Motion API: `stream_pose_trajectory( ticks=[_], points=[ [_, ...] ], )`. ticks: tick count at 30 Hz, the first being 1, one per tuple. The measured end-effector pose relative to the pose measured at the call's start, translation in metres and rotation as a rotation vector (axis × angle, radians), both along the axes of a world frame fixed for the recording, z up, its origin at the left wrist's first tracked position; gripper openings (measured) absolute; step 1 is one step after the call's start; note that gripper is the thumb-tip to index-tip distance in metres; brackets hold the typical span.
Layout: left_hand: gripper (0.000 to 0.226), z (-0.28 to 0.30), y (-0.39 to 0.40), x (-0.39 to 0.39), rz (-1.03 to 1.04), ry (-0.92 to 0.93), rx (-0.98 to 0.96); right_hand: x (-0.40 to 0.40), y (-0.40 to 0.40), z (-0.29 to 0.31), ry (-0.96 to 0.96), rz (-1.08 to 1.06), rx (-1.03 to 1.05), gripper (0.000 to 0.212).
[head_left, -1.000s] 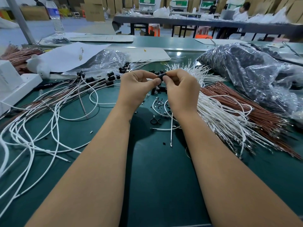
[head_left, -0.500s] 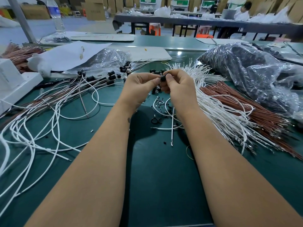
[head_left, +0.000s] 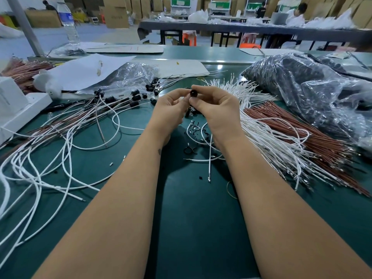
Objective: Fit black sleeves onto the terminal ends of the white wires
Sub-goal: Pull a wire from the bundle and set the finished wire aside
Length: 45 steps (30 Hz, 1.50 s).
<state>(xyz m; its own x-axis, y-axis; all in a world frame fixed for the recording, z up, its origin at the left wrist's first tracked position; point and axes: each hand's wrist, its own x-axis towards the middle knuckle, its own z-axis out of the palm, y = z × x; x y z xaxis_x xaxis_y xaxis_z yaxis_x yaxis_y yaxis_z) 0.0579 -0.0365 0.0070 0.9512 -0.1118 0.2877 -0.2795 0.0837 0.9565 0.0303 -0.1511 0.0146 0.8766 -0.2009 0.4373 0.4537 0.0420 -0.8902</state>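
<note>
My right hand (head_left: 217, 111) pinches a small black sleeve (head_left: 193, 93) between thumb and forefinger, its round end facing me. From the left, the curled fingertips of my left hand (head_left: 169, 111) meet the same sleeve. A white wire (head_left: 210, 154) hangs from under my right hand, and its metal tip lies on the green mat (head_left: 191, 218). A fan of bare-ended white wires (head_left: 271, 141) lies to the right. Wires with black sleeves fitted (head_left: 132, 97) lie to the left. A few loose sleeves (head_left: 191, 113) sit below my hands.
Brown wires (head_left: 302, 133) lie beside the white fan, with a big plastic bag of black parts (head_left: 312, 93) behind them. Far left are a white box (head_left: 20, 109), paper sheets (head_left: 86, 71), a clear bag (head_left: 132, 75) and a water bottle (head_left: 68, 23). Long white wires (head_left: 40, 168) loop over the left mat.
The sleeve has turned between my fingertips so its round end now faces me. Both hands stay together at the same spot, and the hanging wire barely moves.
</note>
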Motion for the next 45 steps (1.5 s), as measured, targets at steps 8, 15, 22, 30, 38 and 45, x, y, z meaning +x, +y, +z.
stream_pose_trajectory(
  ticks=[8, 15, 22, 30, 38, 45],
  points=[
    [0.021, 0.000, -0.001, -0.001, -0.005, 0.020, 0.084, -0.001, 0.000, 0.001, -0.021, -0.107, -0.123, 0.024],
    [0.009, 0.001, -0.003, -0.001, 0.087, -0.042, 0.087, 0.002, 0.000, -0.001, -0.056, -0.323, -0.274, 0.013],
    [0.006, -0.001, -0.001, 0.001, 0.179, -0.097, 0.148, 0.005, -0.004, -0.004, 0.179, -0.162, -0.081, 0.013],
    [0.014, -0.006, -0.007, -0.001, 0.198, -0.115, 0.174, 0.005, -0.002, -0.008, 0.195, -0.161, -0.037, 0.013],
    [0.012, -0.007, -0.013, -0.001, 0.187, -0.086, 0.169, 0.001, 0.000, -0.008, 0.207, -0.118, -0.056, 0.012],
    [0.008, -0.005, -0.011, 0.000, 0.197, -0.136, 0.198, 0.004, 0.001, -0.005, 0.217, -0.175, -0.040, 0.014]
  ],
)
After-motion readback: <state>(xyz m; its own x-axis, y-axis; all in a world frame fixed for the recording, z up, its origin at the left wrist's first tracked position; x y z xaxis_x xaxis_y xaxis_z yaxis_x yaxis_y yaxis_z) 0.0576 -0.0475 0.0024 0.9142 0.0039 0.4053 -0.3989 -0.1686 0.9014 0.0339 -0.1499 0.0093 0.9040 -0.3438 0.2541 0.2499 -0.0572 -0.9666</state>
